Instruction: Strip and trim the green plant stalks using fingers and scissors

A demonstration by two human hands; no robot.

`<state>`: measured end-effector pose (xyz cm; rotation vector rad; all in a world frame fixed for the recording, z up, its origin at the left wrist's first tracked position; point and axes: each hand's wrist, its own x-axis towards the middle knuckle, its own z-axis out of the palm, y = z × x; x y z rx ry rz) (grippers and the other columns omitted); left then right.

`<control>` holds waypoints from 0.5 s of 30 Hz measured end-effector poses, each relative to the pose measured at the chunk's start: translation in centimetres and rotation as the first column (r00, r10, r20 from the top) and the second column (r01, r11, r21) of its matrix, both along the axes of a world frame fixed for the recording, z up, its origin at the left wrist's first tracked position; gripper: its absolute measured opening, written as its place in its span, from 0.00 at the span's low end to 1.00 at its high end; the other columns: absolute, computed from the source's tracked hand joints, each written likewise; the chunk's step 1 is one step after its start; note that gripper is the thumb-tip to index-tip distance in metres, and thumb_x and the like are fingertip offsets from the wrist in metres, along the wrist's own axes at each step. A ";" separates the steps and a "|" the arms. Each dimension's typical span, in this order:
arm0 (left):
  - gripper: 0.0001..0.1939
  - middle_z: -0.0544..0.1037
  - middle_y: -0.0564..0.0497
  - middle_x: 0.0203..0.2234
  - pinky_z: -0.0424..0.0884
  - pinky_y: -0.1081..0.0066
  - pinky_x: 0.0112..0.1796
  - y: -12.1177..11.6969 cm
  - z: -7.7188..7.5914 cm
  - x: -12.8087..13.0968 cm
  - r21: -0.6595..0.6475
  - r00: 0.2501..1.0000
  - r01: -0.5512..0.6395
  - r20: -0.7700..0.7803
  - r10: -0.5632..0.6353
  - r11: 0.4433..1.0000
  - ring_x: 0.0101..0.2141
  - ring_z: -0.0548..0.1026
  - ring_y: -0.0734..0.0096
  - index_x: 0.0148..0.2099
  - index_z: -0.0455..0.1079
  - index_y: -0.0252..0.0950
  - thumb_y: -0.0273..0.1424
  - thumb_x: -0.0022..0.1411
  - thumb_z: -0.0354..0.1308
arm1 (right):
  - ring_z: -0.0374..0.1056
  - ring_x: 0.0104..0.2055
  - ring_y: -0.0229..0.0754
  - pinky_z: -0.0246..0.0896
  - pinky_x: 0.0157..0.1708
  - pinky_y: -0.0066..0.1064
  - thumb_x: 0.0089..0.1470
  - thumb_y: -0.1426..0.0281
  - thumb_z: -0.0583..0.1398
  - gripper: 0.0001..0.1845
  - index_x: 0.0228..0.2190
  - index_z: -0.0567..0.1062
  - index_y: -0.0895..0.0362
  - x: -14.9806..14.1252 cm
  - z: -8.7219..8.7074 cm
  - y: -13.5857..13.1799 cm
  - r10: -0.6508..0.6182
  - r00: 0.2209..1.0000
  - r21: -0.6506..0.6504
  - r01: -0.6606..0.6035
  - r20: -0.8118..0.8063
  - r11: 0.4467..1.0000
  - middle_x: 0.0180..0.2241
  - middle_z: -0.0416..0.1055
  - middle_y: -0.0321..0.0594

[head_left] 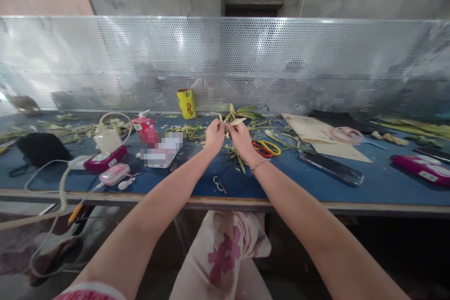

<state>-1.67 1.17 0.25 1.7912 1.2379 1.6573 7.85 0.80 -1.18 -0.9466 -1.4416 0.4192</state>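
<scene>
Over the middle of the blue table, my left hand (pixel 214 135) and my right hand (pixel 240 137) meet almost fingertip to fingertip. Both are closed in a pinch on a pale yellow-green plant piece (pixel 237 121), which looks like a strip of leaf or stalk. Its exact shape between the fingers is too small to make out. Just behind the hands lies a bundle of green leaves and stalks (pixel 250 112). Scissors with red and yellow handles (pixel 270 148) rest beside my right wrist; their blades are hard to see. Plant scraps (pixel 232 154) lie below the hands.
A perforated metal screen (pixel 158 51) closes off the table's back. Leftward are a yellow can (pixel 186 104), a red pump bottle (pixel 146 131), a white phone (pixel 163 151) and a pink device (pixel 114 174). To the right lie a dark phone (pixel 332 168), cardboard (pixel 305 127) and a magenta device (pixel 420 168).
</scene>
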 end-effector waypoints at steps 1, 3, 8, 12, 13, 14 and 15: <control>0.15 0.54 0.58 0.15 0.50 0.73 0.26 -0.1 0.1 0.0 -0.002 1.000 0.008 0.001 -0.008 1.000 0.21 0.54 0.77 0.20 0.50 0.36 0.28 0.57 0.49 | 0.57 0.26 0.36 0.52 0.28 0.29 0.49 0.65 0.53 0.09 0.22 0.61 0.55 0.0 0.0 0.0 -0.008 1.000 0.003 0.008 -0.004 1.000 0.21 0.61 0.34; 0.15 0.54 0.58 0.15 0.50 0.73 0.25 -0.1 0.1 0.0 -0.008 1.000 0.015 -0.004 -0.016 1.000 0.21 0.54 0.78 0.20 0.50 0.36 0.28 0.56 0.50 | 0.57 0.26 0.37 0.53 0.29 0.30 0.50 0.65 0.53 0.09 0.22 0.61 0.55 0.0 0.0 0.0 -0.025 1.000 0.004 0.025 -0.014 1.000 0.22 0.61 0.34; 0.15 0.53 0.58 0.14 0.50 0.73 0.25 0.0 -0.2 0.2 0.006 0.999 0.024 -0.049 -0.023 1.000 0.20 0.54 0.77 0.20 0.49 0.37 0.28 0.57 0.49 | 0.59 0.29 0.39 0.54 0.31 0.31 0.50 0.64 0.51 0.09 0.23 0.62 0.55 0.0 -0.5 0.6 -0.048 0.998 -0.025 0.047 -0.039 0.999 0.23 0.63 0.36; 0.16 0.53 0.58 0.14 0.50 0.73 0.25 0.1 -0.2 0.0 0.020 0.996 0.028 -0.082 -0.026 0.999 0.20 0.54 0.77 0.20 0.48 0.37 0.28 0.58 0.48 | 0.58 0.27 0.38 0.54 0.29 0.30 0.49 0.63 0.52 0.10 0.22 0.60 0.54 0.1 -0.6 0.9 -0.030 0.998 -0.030 0.028 -0.052 0.999 0.20 0.61 0.34; 0.16 0.53 0.58 0.14 0.51 0.73 0.25 0.1 -0.2 -0.1 0.027 0.997 0.024 -0.077 -0.022 0.999 0.20 0.54 0.77 0.20 0.48 0.37 0.29 0.58 0.48 | 0.57 0.25 0.37 0.53 0.29 0.30 0.49 0.63 0.53 0.10 0.21 0.60 0.54 0.1 -0.6 0.9 -0.020 0.999 -0.024 0.019 -0.043 1.000 0.19 0.59 0.33; 0.16 0.53 0.58 0.15 0.51 0.73 0.25 0.2 -0.3 -0.2 0.029 0.998 0.016 -0.068 -0.014 0.999 0.20 0.54 0.77 0.20 0.48 0.37 0.29 0.58 0.48 | 0.56 0.24 0.36 0.53 0.28 0.29 0.49 0.63 0.53 0.11 0.21 0.59 0.54 0.2 -0.5 0.9 -0.008 0.999 -0.018 0.007 -0.033 1.000 0.19 0.58 0.32; 0.16 0.53 0.58 0.15 0.51 0.73 0.25 0.4 -0.3 -0.3 0.028 0.999 0.004 -0.054 -0.003 1.000 0.20 0.54 0.77 0.20 0.48 0.37 0.29 0.58 0.48 | 0.55 0.23 0.36 0.52 0.27 0.29 0.49 0.63 0.54 0.12 0.21 0.58 0.54 0.3 -0.5 1.0 0.007 1.000 -0.010 -0.007 -0.023 1.000 0.18 0.57 0.31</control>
